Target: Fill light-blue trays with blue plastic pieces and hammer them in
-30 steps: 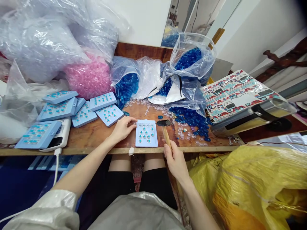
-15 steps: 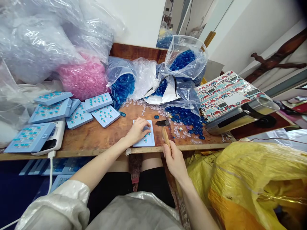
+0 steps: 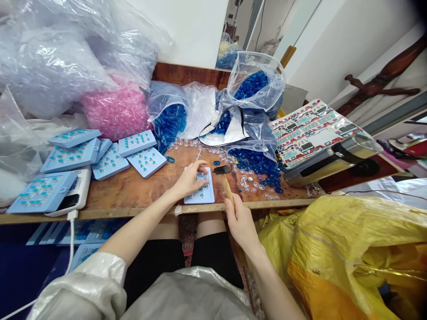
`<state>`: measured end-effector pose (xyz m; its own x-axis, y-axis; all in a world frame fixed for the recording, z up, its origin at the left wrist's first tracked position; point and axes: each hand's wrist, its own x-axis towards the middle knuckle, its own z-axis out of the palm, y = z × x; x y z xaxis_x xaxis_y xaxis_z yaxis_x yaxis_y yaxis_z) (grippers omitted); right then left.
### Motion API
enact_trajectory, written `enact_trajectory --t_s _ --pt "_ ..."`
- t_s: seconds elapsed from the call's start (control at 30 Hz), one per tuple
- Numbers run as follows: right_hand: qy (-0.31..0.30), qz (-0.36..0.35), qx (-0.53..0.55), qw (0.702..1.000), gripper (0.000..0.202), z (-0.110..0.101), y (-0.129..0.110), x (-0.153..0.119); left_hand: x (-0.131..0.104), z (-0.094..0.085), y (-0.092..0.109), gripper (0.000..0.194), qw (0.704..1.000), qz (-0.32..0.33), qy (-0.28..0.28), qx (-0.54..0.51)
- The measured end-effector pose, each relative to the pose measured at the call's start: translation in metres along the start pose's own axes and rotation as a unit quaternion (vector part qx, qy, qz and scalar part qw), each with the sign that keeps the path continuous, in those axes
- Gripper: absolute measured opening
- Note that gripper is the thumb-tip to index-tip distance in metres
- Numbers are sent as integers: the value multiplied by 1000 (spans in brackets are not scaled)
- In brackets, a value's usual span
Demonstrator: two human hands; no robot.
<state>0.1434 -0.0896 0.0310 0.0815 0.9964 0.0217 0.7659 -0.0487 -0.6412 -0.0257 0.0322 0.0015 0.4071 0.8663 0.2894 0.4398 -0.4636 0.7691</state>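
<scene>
A light blue plastic panel [image 3: 209,195] lies flat near the table's front edge, with small turquoise and clear pieces set in its face. My left hand [image 3: 189,180] is over the panel's left half and hides part of it. Its thumb and forefinger are apart, with nothing visible between them. My right hand [image 3: 240,218] is closed round the wooden handle of a hammer [image 3: 228,189]. The hammer's dark head is beside the panel's upper right corner, apart from it.
Similar blue panels [image 3: 147,162] are piled on the left. Bags of blue pieces [image 3: 171,120] and pink pieces [image 3: 116,111] stand behind. Loose blue and clear pieces [image 3: 263,169] lie to the right, near a clear tumbler [image 3: 330,160]. A yellow sack [image 3: 333,235] sits at lower right.
My left thumb and forefinger have opened a little wider, and the hand has shifted slightly left and up over the panel. The hammer has moved slightly left.
</scene>
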Motion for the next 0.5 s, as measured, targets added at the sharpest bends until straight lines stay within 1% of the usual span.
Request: enact_trajectory --t_s 0.07,0.13,0.17,0.2,0.27,0.33,0.4,0.5 --pt "17 -6 22 1000 34 -2 2 -2 8 -11 -8 37 999 -9 42 3" --pt "16 -12 47 999 35 -1 5 -2 22 -24 -21 31 993 -17 93 64" --pt "15 -14 60 998 35 1 6 -2 30 -30 -29 31 988 -23 105 112" --pt "13 -15 71 997 35 3 8 -1 39 -35 -37 33 981 -33 104 161" --pt "11 -14 83 996 35 6 12 0 54 -43 -51 30 966 -67 79 236" --pt "11 -8 83 996 34 9 15 1 63 -46 -59 23 959 -100 61 260" --pt "11 -3 83 996 34 9 19 0 61 -45 -59 21 962 -98 57 248" --pt "15 5 91 996 34 7 22 -1 42 -44 -42 14 982 -46 42 177"
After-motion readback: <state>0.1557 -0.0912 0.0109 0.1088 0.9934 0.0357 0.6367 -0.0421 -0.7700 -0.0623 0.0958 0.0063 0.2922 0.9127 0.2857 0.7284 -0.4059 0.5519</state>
